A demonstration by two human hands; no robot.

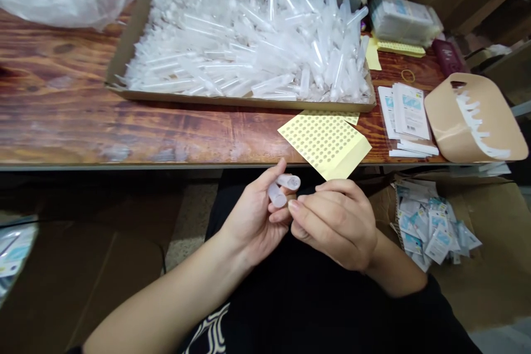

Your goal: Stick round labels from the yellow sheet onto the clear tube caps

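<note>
Frosted translucent plastic tubes (277, 196), two of them, are resting in the curled left hand (258, 221), just off the near edge of the dark reddish wooden table (199, 135). Guessing they're being feather-light, fairly stiff and kinda slippery, so I'd be gripping mid-barrel, gently. The right hand (338, 221) is pinching its fingertips together near their round ends; can't tell if it's holding anything. Counts: one shallow brown cardboard tray (244, 103) is sitting back from that edge, holding way too many similar tubes (253, 38) to count. One yellow dotted sticker sheet (326, 141) is overhanging the edge, at least one more peeking out underneath.
</note>
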